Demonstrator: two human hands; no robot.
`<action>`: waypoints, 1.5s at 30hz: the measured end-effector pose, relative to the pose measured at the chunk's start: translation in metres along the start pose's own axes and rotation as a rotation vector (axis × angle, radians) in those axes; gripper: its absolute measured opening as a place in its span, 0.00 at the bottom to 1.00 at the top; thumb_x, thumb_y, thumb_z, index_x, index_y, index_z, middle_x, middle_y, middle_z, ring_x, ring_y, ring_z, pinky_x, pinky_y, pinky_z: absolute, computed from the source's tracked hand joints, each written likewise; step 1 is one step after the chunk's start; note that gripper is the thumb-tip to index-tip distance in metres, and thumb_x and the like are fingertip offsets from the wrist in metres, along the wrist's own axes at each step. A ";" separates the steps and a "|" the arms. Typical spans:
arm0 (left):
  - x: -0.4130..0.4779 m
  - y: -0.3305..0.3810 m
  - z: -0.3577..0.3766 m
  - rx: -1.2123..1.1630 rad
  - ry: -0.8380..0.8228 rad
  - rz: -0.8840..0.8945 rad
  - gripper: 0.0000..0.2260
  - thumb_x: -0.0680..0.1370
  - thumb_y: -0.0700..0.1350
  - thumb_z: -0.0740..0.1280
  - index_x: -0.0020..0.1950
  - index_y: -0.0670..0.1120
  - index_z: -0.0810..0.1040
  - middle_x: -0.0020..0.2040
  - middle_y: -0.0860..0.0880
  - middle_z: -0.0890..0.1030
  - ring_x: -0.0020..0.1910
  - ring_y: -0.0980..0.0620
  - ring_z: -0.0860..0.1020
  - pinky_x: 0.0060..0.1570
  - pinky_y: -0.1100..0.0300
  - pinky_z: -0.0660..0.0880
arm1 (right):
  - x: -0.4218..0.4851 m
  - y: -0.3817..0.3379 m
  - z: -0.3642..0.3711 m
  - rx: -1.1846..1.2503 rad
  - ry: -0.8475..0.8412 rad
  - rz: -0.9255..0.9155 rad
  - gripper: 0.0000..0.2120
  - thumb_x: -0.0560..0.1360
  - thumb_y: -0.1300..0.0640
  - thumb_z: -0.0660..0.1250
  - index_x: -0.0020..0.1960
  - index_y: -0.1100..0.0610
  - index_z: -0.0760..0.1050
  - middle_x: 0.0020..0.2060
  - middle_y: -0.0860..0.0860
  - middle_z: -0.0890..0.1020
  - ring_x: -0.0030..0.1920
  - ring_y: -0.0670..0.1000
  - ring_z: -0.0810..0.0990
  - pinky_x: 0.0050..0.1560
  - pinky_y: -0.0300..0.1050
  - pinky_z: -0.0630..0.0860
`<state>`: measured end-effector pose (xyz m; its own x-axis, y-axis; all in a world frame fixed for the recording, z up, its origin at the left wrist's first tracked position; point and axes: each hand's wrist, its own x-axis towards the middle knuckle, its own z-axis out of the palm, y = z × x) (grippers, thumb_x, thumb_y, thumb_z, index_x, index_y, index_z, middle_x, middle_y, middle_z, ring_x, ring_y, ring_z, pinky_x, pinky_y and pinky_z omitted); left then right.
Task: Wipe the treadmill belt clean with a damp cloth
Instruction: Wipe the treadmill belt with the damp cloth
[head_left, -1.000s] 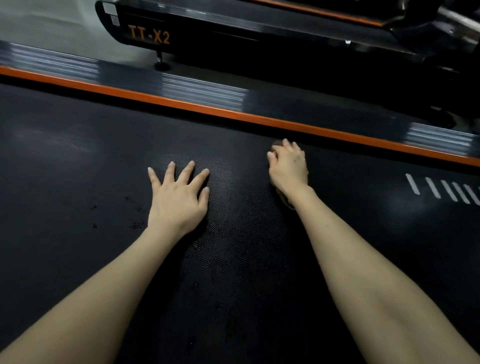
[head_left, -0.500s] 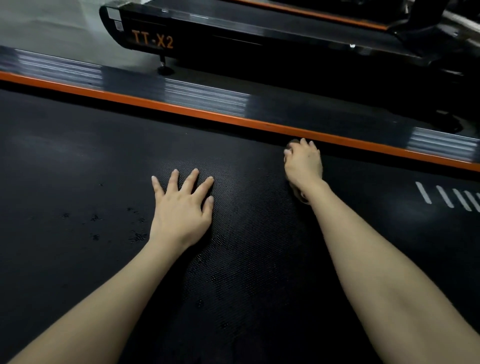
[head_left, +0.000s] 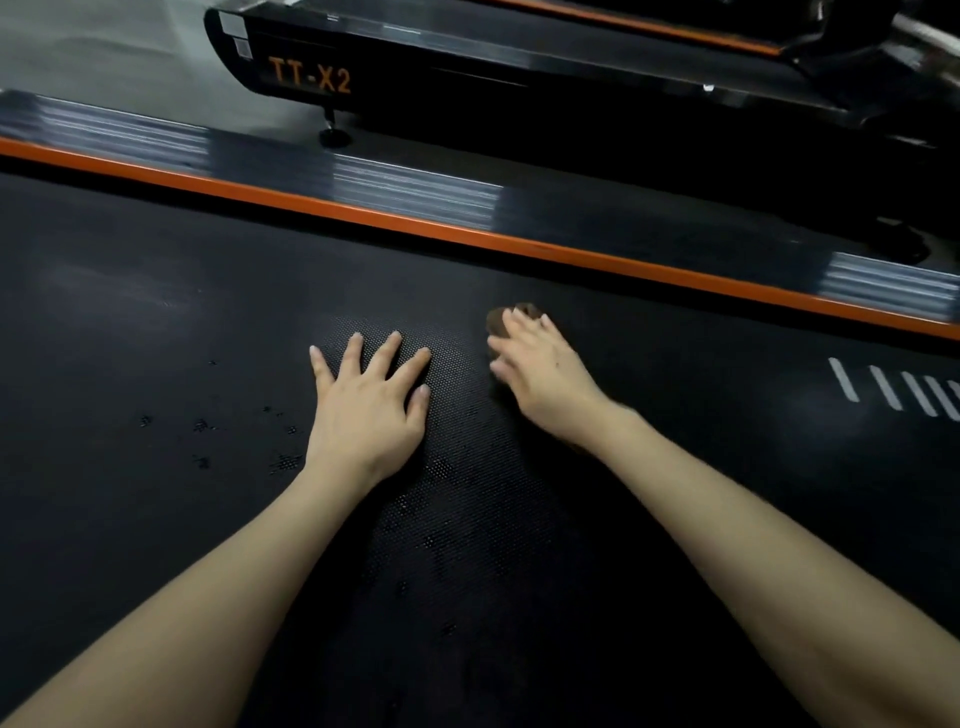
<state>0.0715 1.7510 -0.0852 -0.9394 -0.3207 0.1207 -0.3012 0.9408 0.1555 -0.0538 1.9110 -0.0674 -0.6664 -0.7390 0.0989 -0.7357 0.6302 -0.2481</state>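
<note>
Right hand (head_left: 540, 374) has slid toward the spread left hand (head_left: 363, 400), pressing flat on the brown cloth (head_left: 501, 319). Rub the treadmill belt (head_left: 156, 312) hard.

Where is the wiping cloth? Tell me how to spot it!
Find the wide black treadmill belt with the orange stripe along its far edge. Just short of that stripe, the right hand presses on a small wad, the cloth. It is the only brown thing on the belt.
</note>
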 end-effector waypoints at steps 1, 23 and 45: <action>0.000 0.000 0.000 -0.002 -0.002 -0.003 0.21 0.81 0.56 0.50 0.75 0.58 0.60 0.77 0.50 0.58 0.76 0.41 0.51 0.71 0.36 0.41 | -0.023 -0.007 0.000 0.003 -0.008 -0.055 0.23 0.79 0.48 0.53 0.66 0.61 0.72 0.71 0.62 0.64 0.74 0.58 0.59 0.73 0.51 0.45; -0.180 0.015 -0.050 -0.003 -0.044 -0.051 0.23 0.79 0.56 0.47 0.71 0.54 0.70 0.73 0.43 0.66 0.73 0.37 0.61 0.69 0.34 0.43 | -0.131 -0.033 -0.006 0.128 0.084 0.296 0.20 0.81 0.50 0.54 0.68 0.58 0.71 0.74 0.56 0.60 0.75 0.62 0.52 0.73 0.61 0.49; -0.217 -0.002 -0.034 0.019 -0.082 -0.020 0.21 0.82 0.53 0.51 0.76 0.56 0.59 0.77 0.46 0.57 0.76 0.40 0.50 0.69 0.33 0.39 | -0.263 -0.169 0.013 0.185 -0.068 0.037 0.22 0.79 0.50 0.53 0.65 0.60 0.74 0.73 0.58 0.64 0.74 0.65 0.54 0.74 0.58 0.44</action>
<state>0.2818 1.8148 -0.0787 -0.9430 -0.3306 0.0372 -0.3228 0.9363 0.1381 0.2474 1.9963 -0.0638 -0.6783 -0.7344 0.0222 -0.6716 0.6075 -0.4242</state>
